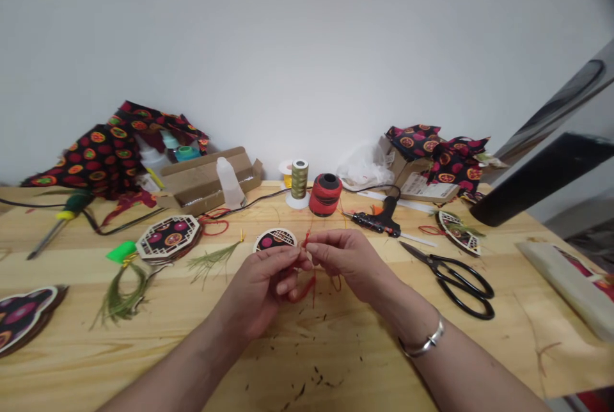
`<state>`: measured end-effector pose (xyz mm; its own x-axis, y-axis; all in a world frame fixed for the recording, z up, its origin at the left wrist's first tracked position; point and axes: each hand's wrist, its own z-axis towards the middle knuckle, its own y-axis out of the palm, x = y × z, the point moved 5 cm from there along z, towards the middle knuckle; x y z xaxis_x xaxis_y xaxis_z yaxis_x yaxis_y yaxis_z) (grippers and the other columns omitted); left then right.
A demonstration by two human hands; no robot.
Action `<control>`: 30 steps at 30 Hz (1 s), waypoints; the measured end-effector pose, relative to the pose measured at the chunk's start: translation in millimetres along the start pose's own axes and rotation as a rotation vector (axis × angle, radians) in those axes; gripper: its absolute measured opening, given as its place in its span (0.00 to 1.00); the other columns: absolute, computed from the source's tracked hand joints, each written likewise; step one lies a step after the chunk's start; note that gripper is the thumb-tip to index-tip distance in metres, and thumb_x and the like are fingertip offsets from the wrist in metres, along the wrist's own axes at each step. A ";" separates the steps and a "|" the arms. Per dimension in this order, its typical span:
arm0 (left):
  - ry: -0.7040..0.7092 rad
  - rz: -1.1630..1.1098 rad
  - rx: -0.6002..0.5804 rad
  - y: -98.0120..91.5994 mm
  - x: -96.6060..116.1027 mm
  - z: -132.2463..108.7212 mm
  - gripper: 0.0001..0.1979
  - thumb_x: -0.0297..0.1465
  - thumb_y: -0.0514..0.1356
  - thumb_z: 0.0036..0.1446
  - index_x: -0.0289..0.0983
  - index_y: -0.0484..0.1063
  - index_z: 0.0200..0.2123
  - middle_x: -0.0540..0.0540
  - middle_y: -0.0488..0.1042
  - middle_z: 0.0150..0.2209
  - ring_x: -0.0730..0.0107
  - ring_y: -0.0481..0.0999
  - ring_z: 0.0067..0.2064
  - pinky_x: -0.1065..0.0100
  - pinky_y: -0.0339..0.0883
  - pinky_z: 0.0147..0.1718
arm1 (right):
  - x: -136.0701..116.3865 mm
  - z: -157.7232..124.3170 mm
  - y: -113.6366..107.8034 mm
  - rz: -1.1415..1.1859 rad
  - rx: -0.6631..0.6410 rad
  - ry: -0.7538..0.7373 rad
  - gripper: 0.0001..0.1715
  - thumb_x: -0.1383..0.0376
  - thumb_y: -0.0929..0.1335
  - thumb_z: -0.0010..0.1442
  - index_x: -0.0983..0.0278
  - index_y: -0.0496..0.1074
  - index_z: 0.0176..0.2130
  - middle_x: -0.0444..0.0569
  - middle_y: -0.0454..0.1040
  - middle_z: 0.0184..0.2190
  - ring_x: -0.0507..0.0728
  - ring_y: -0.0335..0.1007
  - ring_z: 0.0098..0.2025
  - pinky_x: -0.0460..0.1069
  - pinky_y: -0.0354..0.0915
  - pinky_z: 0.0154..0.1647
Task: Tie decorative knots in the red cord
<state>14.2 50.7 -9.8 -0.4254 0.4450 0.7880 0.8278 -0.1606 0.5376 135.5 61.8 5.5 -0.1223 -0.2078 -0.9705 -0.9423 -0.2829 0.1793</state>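
Observation:
My left hand (pixel 268 284) and my right hand (pixel 348 261) meet over the middle of the wooden table (pixel 144 348), fingertips pinched together on a thin red cord (pixel 309 284) that hangs in a small tassel between them. Just behind the fingers lies a small round fretwork ornament (pixel 274 239) with patterned cloth inside. A red thread spool (pixel 325 194) stands farther back, and a strand runs from it toward my hands. My right wrist wears a silver bracelet.
Black scissors (pixel 455 276) lie to the right, a black glue gun (pixel 378 220) behind them. An octagonal ornament (pixel 167 238), green tassels (pixel 122 293), a cardboard box (pixel 201 185), a plastic bottle (pixel 229 183), a green-gold spool (pixel 299 182) and patterned cloth (pixel 105 150) lie left and behind.

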 end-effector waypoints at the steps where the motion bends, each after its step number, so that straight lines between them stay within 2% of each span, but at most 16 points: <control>1: -0.003 -0.001 -0.003 0.1 -0.3 0.2 0.06 0.28 0.60 0.49 0.31 0.75 0.24 0.48 0.72 0.26 0.86 0.55 0.16 0.73 0.58 0.18 | 0.0 0.1 0.6 -0.002 -0.005 -0.001 0.13 0.59 0.70 0.49 0.68 0.74 0.29 0.43 0.70 0.21 0.45 0.50 0.19 0.44 0.42 0.19; 9: 0.003 0.007 -0.033 2.3 -1.1 1.0 0.06 0.28 0.60 0.50 0.32 0.75 0.25 0.48 0.72 0.27 0.85 0.56 0.16 0.72 0.58 0.19 | -1.3 0.2 1.3 -0.003 0.022 0.008 0.11 0.61 0.70 0.47 0.69 0.72 0.24 0.43 0.69 0.19 0.46 0.53 0.19 0.44 0.43 0.20; 19: -0.032 -0.026 -0.055 3.7 -5.1 -0.9 0.12 0.33 0.55 0.55 0.32 0.74 0.25 0.47 0.71 0.26 0.79 0.63 0.21 0.71 0.58 0.21 | 1.0 0.0 -2.1 0.038 0.062 0.024 0.10 0.61 0.70 0.46 0.68 0.72 0.25 0.43 0.69 0.19 0.46 0.55 0.20 0.44 0.45 0.21; 24: 0.005 0.088 -0.024 1.0 -4.9 -0.4 0.12 0.34 0.58 0.53 0.32 0.74 0.24 0.49 0.69 0.21 0.77 0.63 0.21 0.72 0.58 0.21 | -1.1 0.0 -4.2 0.043 0.111 -0.001 0.10 0.63 0.71 0.44 0.69 0.72 0.25 0.42 0.68 0.18 0.44 0.49 0.18 0.44 0.43 0.19; 30: 0.105 0.365 -0.006 1.3 -0.3 -4.0 0.11 0.35 0.59 0.52 0.34 0.76 0.25 0.51 0.67 0.17 0.77 0.64 0.22 0.73 0.59 0.22 | -1.6 -0.2 -6.1 0.086 0.125 -0.027 0.09 0.63 0.70 0.46 0.68 0.71 0.24 0.43 0.69 0.20 0.44 0.49 0.16 0.44 0.44 0.15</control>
<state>14.0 46.9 -8.1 -0.1385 0.2654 0.9541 0.9299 -0.2967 0.2175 141.5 63.7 6.0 -0.2106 -0.2004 -0.9568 -0.9593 -0.1459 0.2417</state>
